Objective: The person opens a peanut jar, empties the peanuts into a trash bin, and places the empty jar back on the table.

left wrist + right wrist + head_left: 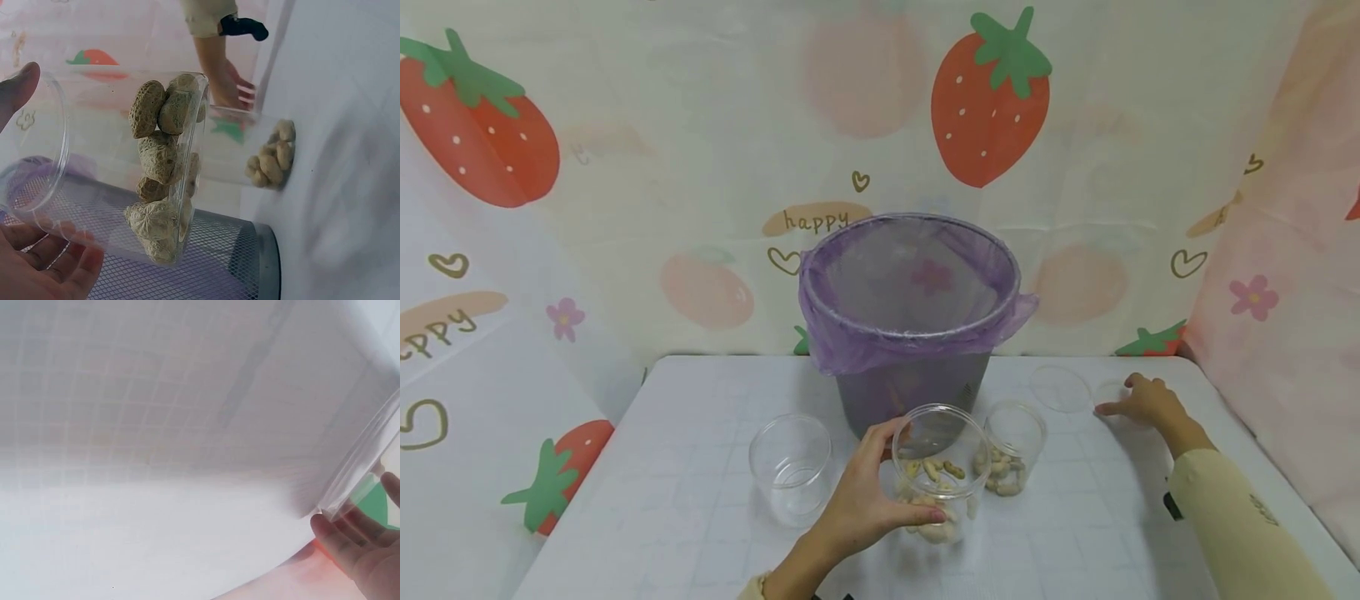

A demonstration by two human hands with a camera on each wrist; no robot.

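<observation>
Left hand (867, 502) grips a peanut cup (100, 137); right hand (1156, 406) pinches a barely visible lid (1109, 393).

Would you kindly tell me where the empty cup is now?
In the head view, the empty cup stands on the table, left of the left hand and front-left of the bin.

We see a purple liner (850, 343), a grey mesh bin (910, 382), tan peanuts (157, 156), a white desk (700, 467) (faintly gridded) and a cream backdrop (722, 183) with red strawberries (985, 125).
</observation>
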